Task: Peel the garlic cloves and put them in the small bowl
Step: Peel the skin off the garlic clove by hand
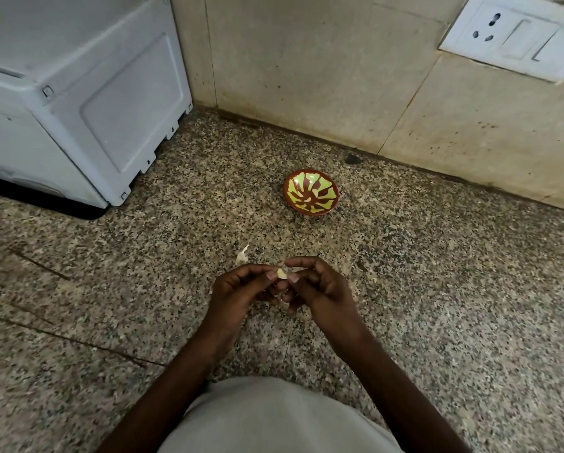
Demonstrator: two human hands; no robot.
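A pale garlic clove (281, 273) is pinched between the fingertips of my left hand (238, 294) and my right hand (316, 289), held just above the speckled granite counter (404, 273). Both hands have their fingers curled round it. The small bowl (311, 193), brown with a yellow-green leaf pattern, stands on the counter beyond my hands; two pale cloves lie inside it. A further pale piece of garlic (242, 255) lies on the counter just behind my left hand.
A white appliance (78, 93) stands on the counter at the back left. A beige tiled wall (306, 60) runs behind the bowl, with a white socket and switch plate (516, 34) at upper right. A small dark spot (352, 159) sits by the wall's base.
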